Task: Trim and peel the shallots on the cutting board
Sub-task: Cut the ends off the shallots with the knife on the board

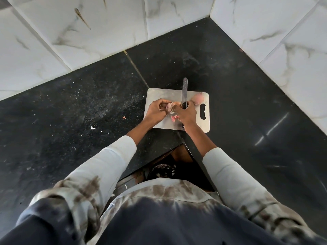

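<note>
Steel board: a pale, brushed-metal rectangular cutting board (159,93) with rounded corners and a slotted handle hole on its right side lies on a black speckled stone counter (70,112).
Shallot in hand: a small pale pinkish shallot (169,107) sits just above the middle of the board, pinched between both hands.
Left hand: the left hand (156,111) curls its fingers round the shallot's left side.
Right hand: the right hand (185,114) grips a black-handled knife (184,92), blade pointing away past the board's far edge, while its fingertips touch the shallot.
Other pieces: a blurred pink shallot (198,99) rests near the board's far right corner; pink peel scraps (174,118) lie on the board beneath the hands.
Surroundings: white marbled wall tiles (88,23) back the counter.
</note>
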`<act>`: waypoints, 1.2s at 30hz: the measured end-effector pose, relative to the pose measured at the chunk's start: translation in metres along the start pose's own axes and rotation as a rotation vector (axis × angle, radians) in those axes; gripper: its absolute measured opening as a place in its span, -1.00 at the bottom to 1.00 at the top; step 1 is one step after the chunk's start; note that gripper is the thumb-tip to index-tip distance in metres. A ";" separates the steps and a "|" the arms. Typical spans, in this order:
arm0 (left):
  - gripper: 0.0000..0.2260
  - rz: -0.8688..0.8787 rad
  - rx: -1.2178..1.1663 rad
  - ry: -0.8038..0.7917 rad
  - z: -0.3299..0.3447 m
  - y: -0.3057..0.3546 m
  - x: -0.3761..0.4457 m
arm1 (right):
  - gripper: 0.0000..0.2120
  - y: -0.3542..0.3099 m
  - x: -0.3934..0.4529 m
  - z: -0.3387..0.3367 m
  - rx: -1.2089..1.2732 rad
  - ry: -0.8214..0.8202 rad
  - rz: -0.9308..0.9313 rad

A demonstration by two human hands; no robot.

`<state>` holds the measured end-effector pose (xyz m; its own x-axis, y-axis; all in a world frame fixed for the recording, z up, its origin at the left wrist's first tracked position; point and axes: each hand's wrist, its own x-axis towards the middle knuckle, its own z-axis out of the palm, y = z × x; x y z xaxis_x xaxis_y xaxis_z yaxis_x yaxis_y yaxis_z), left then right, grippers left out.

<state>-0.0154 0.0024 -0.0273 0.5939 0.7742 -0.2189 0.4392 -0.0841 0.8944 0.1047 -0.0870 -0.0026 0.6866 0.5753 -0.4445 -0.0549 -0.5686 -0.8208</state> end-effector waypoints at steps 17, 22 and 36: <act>-0.66 -0.189 -0.020 0.196 -0.009 -0.013 0.003 | -0.31 0.011 0.011 -0.007 -0.043 0.127 0.039; -0.66 -0.229 -0.058 0.207 -0.008 -0.014 0.005 | -0.30 0.017 0.010 -0.011 -0.237 0.111 -0.069; -0.68 -0.277 -0.051 0.281 0.005 0.001 -0.003 | -0.49 0.024 0.015 0.026 -0.244 -0.020 -0.226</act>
<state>-0.0138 -0.0032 -0.0273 0.2473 0.9051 -0.3459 0.5187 0.1778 0.8363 0.0944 -0.0768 -0.0387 0.6474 0.7127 -0.2701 0.2737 -0.5482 -0.7903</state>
